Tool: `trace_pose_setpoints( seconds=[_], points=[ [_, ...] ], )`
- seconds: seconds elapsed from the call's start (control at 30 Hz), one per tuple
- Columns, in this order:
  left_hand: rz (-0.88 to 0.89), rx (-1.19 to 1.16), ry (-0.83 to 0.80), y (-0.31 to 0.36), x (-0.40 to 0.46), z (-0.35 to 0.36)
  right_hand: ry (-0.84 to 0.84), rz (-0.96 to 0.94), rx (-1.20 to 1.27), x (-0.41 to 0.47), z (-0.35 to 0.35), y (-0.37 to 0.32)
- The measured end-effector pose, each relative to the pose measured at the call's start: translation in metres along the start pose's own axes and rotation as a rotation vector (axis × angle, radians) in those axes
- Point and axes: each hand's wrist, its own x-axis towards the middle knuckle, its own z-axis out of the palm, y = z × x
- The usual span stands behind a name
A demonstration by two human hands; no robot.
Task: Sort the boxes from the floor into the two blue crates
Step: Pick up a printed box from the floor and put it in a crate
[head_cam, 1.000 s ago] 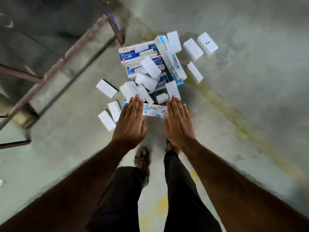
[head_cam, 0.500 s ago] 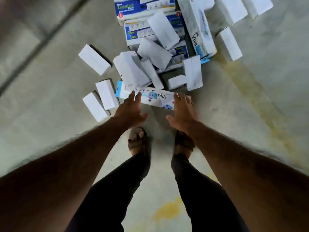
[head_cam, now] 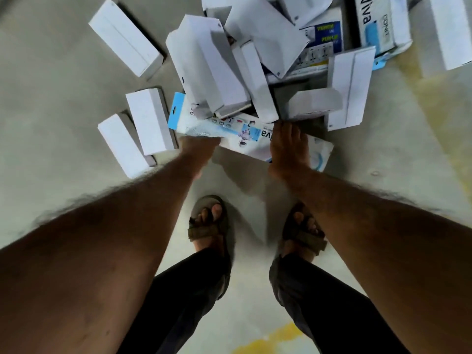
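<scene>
Head view. Both hands are at the long Viva box (head_cam: 245, 139), which lies nearest the feet at the front edge of the pile. The left hand (head_cam: 198, 149) grips the near edge toward the blue hang-tab end; its fingers are hidden under the carton, so their spread cannot be told. The right hand (head_cam: 287, 146) lies across the top, fingers (head_cam: 288, 129) reaching to the far edge. Two white cartons (head_cam: 214, 70) rest on the box beyond the fingertips. Recommended: draw the box toward the feet and keep it level, so the leaning cartons slide off gently, not topple.

The concrete floor (head_cam: 63, 98) is grey, with yellow paint marks near the sandals (head_cam: 208, 221). Loose white boxes (head_cam: 150, 121) lie left of the left hand. No blue crates are in view.
</scene>
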Motion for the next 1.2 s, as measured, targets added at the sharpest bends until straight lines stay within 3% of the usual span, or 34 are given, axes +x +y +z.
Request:
trace_pose_setpoints(
  seconds=[0.27, 0.43, 0.6, 0.7, 0.9, 1.2],
  points=[
    [-0.206, -0.413, -0.148, 0.010, -0.052, 0.012, -0.076, -0.025, 0.087, -0.033, -0.030, 0.005],
    [-0.295, -0.493, -0.184, 0.022, -0.147, -0.024, -0.116, -0.068, 0.207, -0.113, -0.101, 0.020],
    [-0.298, -0.546, -0.213, 0.047, -0.279, -0.062, -0.047, -0.119, 0.371, -0.214, -0.201, 0.038],
    [-0.152, -0.576, -0.336, 0.081, -0.358, -0.081, 0.046, -0.103, 0.386, -0.271, -0.266, 0.050],
    [0.171, -0.396, -0.390, 0.166, -0.496, -0.112, 0.293, -0.006, 0.472, -0.393, -0.375, 0.081],
    [0.662, -0.120, -0.628, 0.230, -0.673, -0.130, 0.658, 0.323, 0.600, -0.586, -0.456, 0.094]
  ],
)
